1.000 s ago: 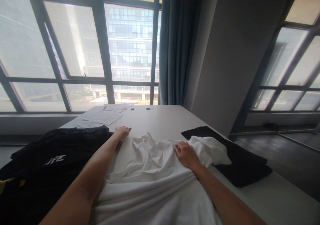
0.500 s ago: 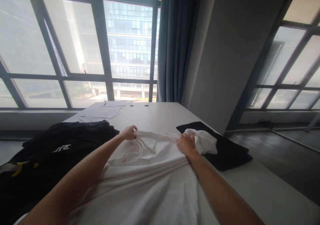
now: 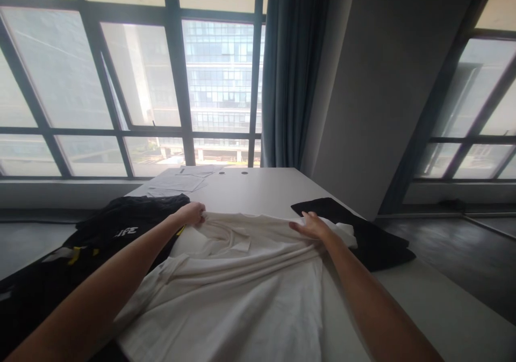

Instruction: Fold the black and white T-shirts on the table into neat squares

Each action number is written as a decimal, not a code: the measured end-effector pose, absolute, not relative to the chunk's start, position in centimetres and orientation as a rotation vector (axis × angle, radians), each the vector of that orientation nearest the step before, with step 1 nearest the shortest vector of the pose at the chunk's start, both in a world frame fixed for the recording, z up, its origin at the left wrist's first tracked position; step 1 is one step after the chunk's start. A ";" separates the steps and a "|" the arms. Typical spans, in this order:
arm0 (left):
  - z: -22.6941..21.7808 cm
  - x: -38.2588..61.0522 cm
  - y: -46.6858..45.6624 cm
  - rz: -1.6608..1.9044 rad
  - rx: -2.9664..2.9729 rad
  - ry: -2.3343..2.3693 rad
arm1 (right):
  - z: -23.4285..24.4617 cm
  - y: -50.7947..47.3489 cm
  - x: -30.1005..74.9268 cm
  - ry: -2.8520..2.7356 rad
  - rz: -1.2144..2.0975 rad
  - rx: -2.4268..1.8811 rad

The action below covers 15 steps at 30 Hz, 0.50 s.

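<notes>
Our L hand (image 3: 192,213) is curled shut, pinching the far edge of the white shirt (image 3: 242,287). R hand (image 3: 312,225) lies open, fingers out, flat on same edge. Shirt's spread across table (image 3: 258,190), btw black tee (image 3: 121,227) & folded black cloth (image 3: 363,238).

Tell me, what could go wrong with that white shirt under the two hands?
1. The white T-shirt overlaps the folded black garment by the right hand, so a tug might drag that fold apart.
2. The left hand bunches cloth right beside the black clothes pile; the two could tangle.
3. Wrinkles run across the shirt's middle and may get folded in.
</notes>
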<state>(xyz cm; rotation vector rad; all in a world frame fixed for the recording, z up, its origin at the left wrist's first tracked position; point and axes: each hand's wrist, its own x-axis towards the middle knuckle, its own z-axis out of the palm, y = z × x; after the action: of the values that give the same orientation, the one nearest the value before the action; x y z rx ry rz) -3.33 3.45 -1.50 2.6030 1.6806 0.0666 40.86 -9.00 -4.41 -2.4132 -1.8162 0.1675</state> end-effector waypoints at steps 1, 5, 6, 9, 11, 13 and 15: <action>-1.4 -3.7 3.2 0.089 2.598 1.702 | -4.3 -9.2 41.1 -1.810 0.184 -2.411; -0.7 -5.4 2.4 0.131 2.548 1.794 | -3.7 -9.9 42.1 -1.837 0.208 -2.430; -0.5 -5.8 2.2 0.135 2.547 1.815 | -3.5 -10.1 42.3 -1.832 0.175 -2.417; 0.4 -7.1 2.0 0.171 2.577 1.857 | -2.7 -10.5 43.0 -1.645 -0.019 -2.346; 1.1 -8.1 1.9 0.267 2.601 1.881 | -1.9 -10.7 43.7 -1.439 -0.154 -2.281; 1.9 -9.2 2.0 0.423 2.620 1.905 | -1.2 -10.9 44.5 -1.321 -0.216 -2.232; 2.4 -10.0 2.2 0.585 2.620 1.906 | -0.6 -11.0 45.1 -1.336 -0.203 -2.215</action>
<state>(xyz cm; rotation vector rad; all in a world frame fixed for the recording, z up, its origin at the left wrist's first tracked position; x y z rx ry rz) -10.04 2.16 2.37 2.6200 1.9062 0.5855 45.11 -11.02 -0.59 -2.2154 -1.3358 -0.2030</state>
